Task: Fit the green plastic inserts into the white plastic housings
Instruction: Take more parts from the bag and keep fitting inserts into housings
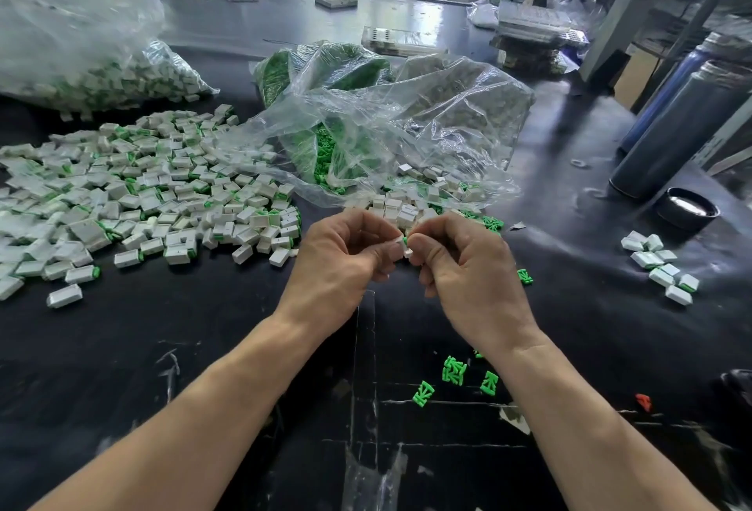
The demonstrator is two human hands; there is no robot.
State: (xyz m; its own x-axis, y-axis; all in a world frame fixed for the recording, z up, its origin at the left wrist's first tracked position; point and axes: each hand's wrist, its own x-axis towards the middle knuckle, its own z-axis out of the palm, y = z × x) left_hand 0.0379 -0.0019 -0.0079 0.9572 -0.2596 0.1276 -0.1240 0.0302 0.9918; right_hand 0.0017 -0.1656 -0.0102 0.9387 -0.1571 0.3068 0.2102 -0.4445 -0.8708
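My left hand and my right hand meet above the middle of the black table. Between their fingertips they pinch one small white housing with a green insert showing at its end. Most of the piece is hidden by my thumbs. A wide heap of white housings with green ends covers the table to the left. Loose green inserts lie near my right forearm. An open clear bag of green inserts sits just beyond my hands, with loose white housings at its mouth.
A large clear bag of white housings lies at the far left. A small cluster of white housings sits at the right. Two dark cylinders and a round black lid stand at the right edge. A red piece lies nearby.
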